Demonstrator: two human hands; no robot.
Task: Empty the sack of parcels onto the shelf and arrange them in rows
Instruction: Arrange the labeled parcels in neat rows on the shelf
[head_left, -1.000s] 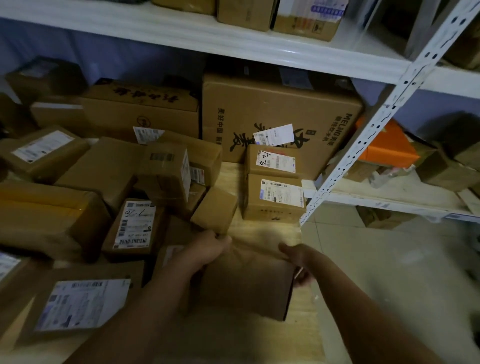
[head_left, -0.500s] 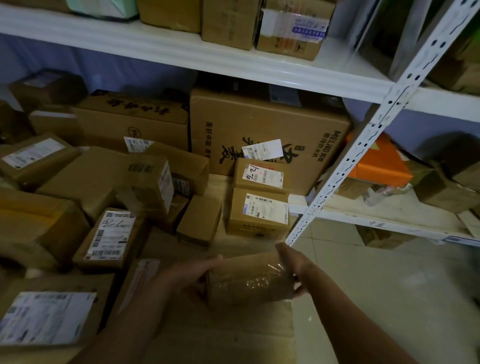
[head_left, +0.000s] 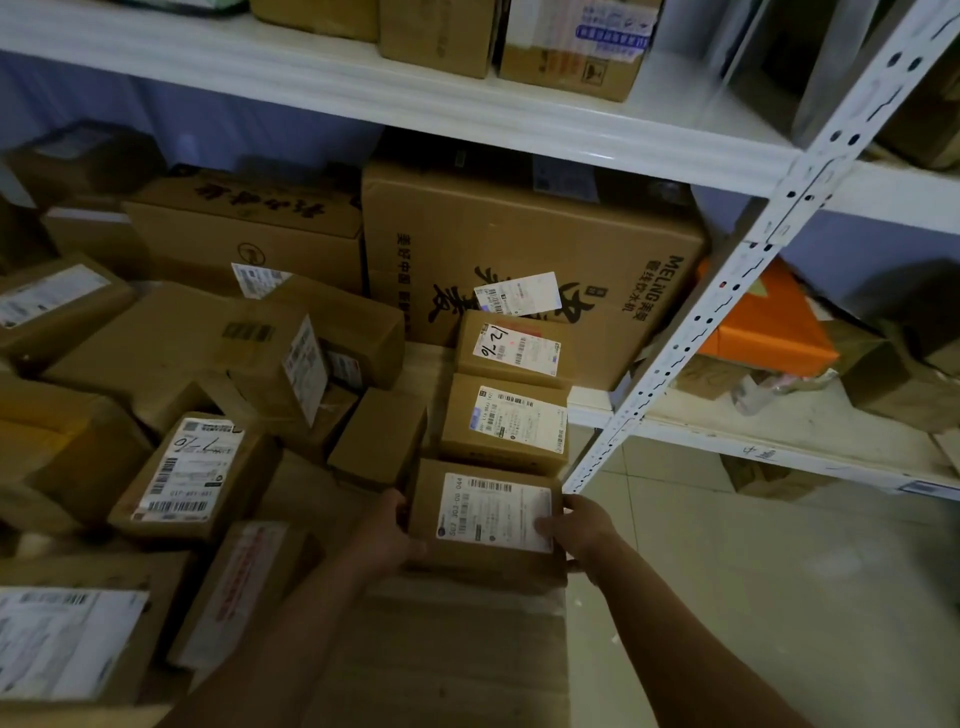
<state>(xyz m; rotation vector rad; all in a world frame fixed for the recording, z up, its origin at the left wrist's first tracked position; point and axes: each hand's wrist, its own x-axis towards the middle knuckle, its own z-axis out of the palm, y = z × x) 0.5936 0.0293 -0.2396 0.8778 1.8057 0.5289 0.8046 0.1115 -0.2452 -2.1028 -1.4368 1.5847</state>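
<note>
Holding a small brown parcel (head_left: 485, 519) from both sides, head view: left hand (head_left: 382, 540) curls round its left edge, right hand (head_left: 576, 530) pinches its right edge with the thumb on the label. Parcel sits label-up at the front of the lower shelf (head_left: 441, 649), near end of a column with two labelled boxes behind it. Its white label shows a barcode and "044"; smaller print unreadable. Long axis runs roughly left-right. Middle box (head_left: 504, 418) label: print too small to read. Far box (head_left: 514, 348) bears handwritten "12-10". Large carton (head_left: 524, 260) behind reads "MELING". Left box (head_left: 192, 475) is marked "7-10". Loose parcels crowd the shelf's left side.
</note>
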